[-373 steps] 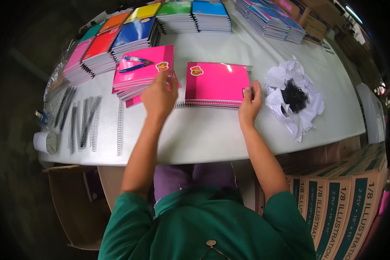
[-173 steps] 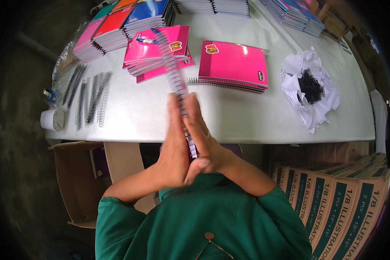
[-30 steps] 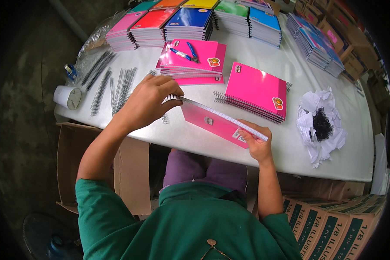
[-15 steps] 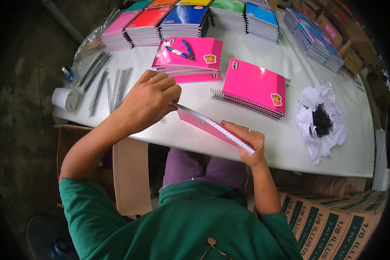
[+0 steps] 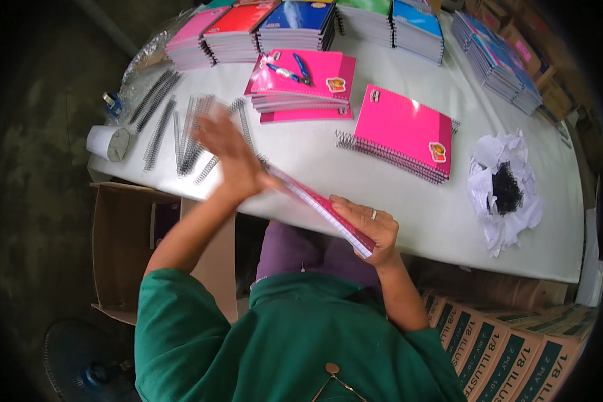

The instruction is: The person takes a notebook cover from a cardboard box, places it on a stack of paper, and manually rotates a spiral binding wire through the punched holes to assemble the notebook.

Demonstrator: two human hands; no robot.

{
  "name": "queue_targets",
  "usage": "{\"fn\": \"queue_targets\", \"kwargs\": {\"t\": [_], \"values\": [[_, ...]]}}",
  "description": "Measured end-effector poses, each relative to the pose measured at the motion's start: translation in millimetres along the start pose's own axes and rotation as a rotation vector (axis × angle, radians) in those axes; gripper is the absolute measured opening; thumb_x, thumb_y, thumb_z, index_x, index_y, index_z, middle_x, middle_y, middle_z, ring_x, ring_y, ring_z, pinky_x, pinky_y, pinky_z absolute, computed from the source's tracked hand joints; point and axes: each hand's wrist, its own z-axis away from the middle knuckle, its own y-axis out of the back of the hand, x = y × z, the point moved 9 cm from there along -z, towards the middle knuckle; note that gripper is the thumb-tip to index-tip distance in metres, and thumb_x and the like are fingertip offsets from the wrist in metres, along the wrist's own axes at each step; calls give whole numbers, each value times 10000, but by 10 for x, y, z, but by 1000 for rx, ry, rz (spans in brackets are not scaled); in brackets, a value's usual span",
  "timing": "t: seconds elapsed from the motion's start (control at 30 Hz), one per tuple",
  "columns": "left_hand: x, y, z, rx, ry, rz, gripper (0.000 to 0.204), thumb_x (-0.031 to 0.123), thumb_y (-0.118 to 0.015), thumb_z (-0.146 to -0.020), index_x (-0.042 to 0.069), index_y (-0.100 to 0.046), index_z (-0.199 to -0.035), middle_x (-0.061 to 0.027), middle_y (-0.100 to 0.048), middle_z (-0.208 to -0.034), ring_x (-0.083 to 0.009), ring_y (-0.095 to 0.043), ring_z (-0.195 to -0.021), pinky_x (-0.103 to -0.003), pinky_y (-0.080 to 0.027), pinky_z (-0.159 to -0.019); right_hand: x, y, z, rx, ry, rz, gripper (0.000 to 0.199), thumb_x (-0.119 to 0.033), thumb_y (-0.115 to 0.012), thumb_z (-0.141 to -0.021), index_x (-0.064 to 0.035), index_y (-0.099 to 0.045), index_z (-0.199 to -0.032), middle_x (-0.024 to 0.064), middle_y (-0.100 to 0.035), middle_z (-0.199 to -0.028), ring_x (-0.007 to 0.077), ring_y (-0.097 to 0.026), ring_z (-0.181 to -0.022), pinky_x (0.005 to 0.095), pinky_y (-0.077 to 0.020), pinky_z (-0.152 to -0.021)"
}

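Note:
My right hand [image 5: 372, 226] grips a pink notebook [image 5: 345, 220] by its near end, thumb on the cover. It is held on edge, slanting up to the left, with its white page edge showing. At its far end is my left hand [image 5: 233, 157], smeared by motion, its fingers stretched out and thumb side close to a dark coil tip [image 5: 263, 161]. I cannot tell whether that hand touches the coil. Loose wire coils [image 5: 193, 137] lie on the table beyond and beside the left hand.
Beyond my hands is a pink notebook stack [image 5: 301, 84] with blue-handled cutters [image 5: 300, 72] on top. Coil-bound pink notebooks [image 5: 403, 130] sit to its right, near crumpled white paper [image 5: 482, 194] holding black scraps. Colored notebook stacks [image 5: 295, 27] line the back. An open carton [image 5: 120, 268] stands lower left.
My left hand has gone from curled fingers at the notebook's far end to stretched, blurred fingers. The notebook and right hand have shifted slightly down, and the view has moved a little.

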Motion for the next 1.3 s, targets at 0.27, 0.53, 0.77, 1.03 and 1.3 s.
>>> {"fn": "queue_targets", "kwargs": {"t": [0.27, 0.53, 0.77, 1.03, 1.3], "values": [[341, 320, -443, 110, -1, -20, 1071, 784, -239, -770, -10, 81, -1413, -208, 91, -1486, -370, 67, -1369, -512, 110, -1065, 14, -8, 16, -4, 29, -46, 266, -34, -646, -729, 30, -656, -987, 199, -663, -929, 274, -673, -848, 309, -548, -710], [1037, 141, 252, -232, -191, 83, 1050, 785, -369, -718, -5, -213, -1391, -383, -111, -1394, -545, -94, -1301, -626, 50, -1026, -37, -62, 26, -23, 73, -64, 290, -31, -640, -722, 33, -647, -1005, 191, -664, -925, 271, -674, -834, 307, -549, -688], [838, 391, 9, 66, -245, -54, 967, 761, -325, -772, 33, -195, -1396, -252, -106, -1463, -426, -137, -1341, -578, -166, -1047, -59, -29, 7, -21, 79, 31, 279, -36, -643, -731, 33, -649, -1001, 180, -666, -932, 271, -673, -837, 307, -550, -685], [1485, 296, -295, -54, -499, 98, 861, 657, -405, -825, -21, -282, -1341, -265, -218, -1415, -428, -209, -1284, -604, -69, -1040, 37, 38, 16, -16, 72, -54, 302, -40, -650, -722, 36, -640, -1014, 190, -660, -943, 282, -671, -839, 315, -549, -699], [1614, 208, -28, -269, -502, 187, 1035, 807, -297, -739, -10, -249, -1373, -300, -218, -1404, -523, -24, -1321, -606, 36, -1045, 49, 12, 1, 25, 88, 25, 331, -2, -633, -724, 33, -624, -1053, 176, -660, -964, 273, -671, -839, 314, -546, -700]]}}
